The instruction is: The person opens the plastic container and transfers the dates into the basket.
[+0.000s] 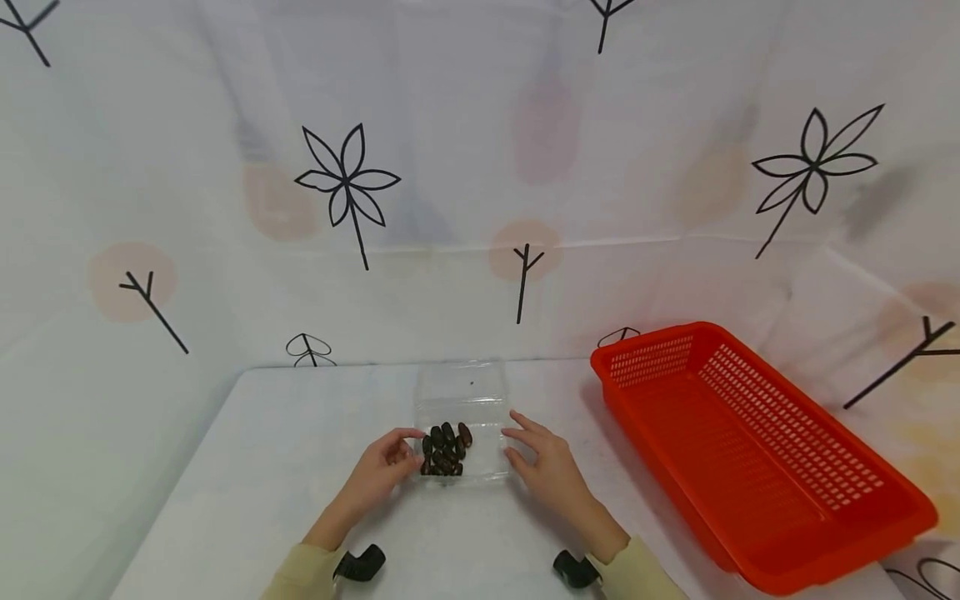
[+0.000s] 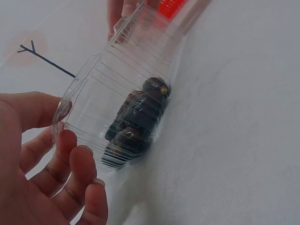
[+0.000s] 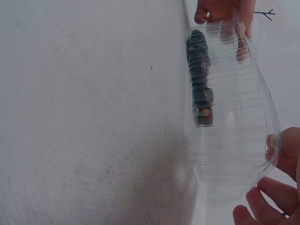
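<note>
A clear plastic clamshell box [image 1: 486, 454] lies on the table with its lid [image 1: 459, 385] folded back toward the wall. Several dark brown, glossy dates [image 1: 446, 450] are heaped in its left half; they show through the ribbed side in both wrist views. My left hand [image 1: 386, 467] pinches the box's left rim, and in the left wrist view its thumb [image 2: 42, 108] is on the lip with the other fingers curled below. At the opposite side, my right hand [image 1: 551, 467] holds the right rim between fingertips [image 3: 273, 144], its remaining fingers bent beside the wall.
A large red plastic basket [image 1: 750, 467] with perforated sides stands at the right of the white table [image 1: 247, 483]. Behind the table hangs a white cloth [image 1: 450, 208] printed with plants. Black wrist-worn pieces [image 1: 362, 563] show by both sleeves.
</note>
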Tool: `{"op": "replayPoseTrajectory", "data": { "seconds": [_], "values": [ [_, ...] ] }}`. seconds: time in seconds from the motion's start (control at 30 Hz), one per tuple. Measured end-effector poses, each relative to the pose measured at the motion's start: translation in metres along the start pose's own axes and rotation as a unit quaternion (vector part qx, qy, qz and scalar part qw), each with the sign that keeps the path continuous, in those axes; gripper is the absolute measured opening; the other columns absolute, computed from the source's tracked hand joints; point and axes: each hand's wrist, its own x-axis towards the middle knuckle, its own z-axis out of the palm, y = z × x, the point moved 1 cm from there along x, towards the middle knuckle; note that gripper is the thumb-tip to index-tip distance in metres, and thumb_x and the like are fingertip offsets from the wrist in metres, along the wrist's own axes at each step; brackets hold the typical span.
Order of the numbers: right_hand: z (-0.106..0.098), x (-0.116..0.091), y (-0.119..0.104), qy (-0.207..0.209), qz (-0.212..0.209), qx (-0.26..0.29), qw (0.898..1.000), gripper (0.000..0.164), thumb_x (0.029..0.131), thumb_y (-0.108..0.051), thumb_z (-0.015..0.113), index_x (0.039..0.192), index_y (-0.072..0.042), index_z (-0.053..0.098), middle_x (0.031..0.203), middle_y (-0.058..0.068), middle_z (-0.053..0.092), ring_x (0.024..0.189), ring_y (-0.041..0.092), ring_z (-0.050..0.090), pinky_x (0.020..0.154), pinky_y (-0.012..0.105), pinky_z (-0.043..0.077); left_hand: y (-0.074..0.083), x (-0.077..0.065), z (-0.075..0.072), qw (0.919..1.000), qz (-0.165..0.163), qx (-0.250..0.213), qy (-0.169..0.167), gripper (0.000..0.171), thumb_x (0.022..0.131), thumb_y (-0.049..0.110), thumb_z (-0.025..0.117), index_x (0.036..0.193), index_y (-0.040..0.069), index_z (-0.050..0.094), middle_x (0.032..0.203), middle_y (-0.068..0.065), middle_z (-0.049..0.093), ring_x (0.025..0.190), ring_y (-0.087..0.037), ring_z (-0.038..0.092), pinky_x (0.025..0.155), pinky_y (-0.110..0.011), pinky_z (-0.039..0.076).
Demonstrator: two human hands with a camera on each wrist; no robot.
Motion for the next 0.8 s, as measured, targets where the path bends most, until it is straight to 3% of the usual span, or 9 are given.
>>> {"op": "replayPoseTrajectory", "data": {
  "seconds": [0.37, 0.63, 0.8],
  "values": [
    [-0.008, 0.009, -0.001, -0.048, 0.02, -0.023, 0.998, 0.035, 0.086, -0.007, 0.079, 0.12, -0.007, 0.072, 0.132, 0.008, 0.063, 0.122, 0.027, 0.059, 0.099, 0.045, 0.046, -0.013, 0.012, -0.004, 0.9993, 0.013, -0.027, -0.022, 0.048, 0.095, 0.011, 0.068, 0.138, -0.001, 0.051, 0.075, -0.002, 0.051, 0.06, -0.012, 0.045, 0.056, -0.024, 0.039],
    [-0.02, 0.03, -0.008, -0.07, 0.041, -0.038, 0.996, 0.033, 0.088, -0.01, 0.076, 0.121, -0.011, 0.072, 0.123, 0.003, 0.069, 0.116, 0.023, 0.063, 0.095, 0.044, 0.049, -0.022, 0.013, -0.005, 0.9966, 0.049, -0.05, -0.044, 0.051, 0.096, 0.008, 0.066, 0.141, -0.005, 0.046, 0.076, 0.001, 0.053, 0.061, -0.014, 0.046, 0.057, -0.027, 0.042],
    [-0.021, 0.048, -0.013, -0.088, 0.029, -0.017, 0.996, 0.028, 0.09, -0.008, 0.074, 0.117, -0.011, 0.074, 0.114, 0.006, 0.072, 0.103, 0.022, 0.066, 0.087, 0.042, 0.053, -0.024, 0.015, -0.006, 0.9947, 0.053, -0.067, -0.057, 0.051, 0.096, 0.008, 0.066, 0.141, -0.006, 0.046, 0.08, -0.001, 0.055, 0.064, -0.014, 0.05, 0.06, -0.027, 0.043]
  ]
}}
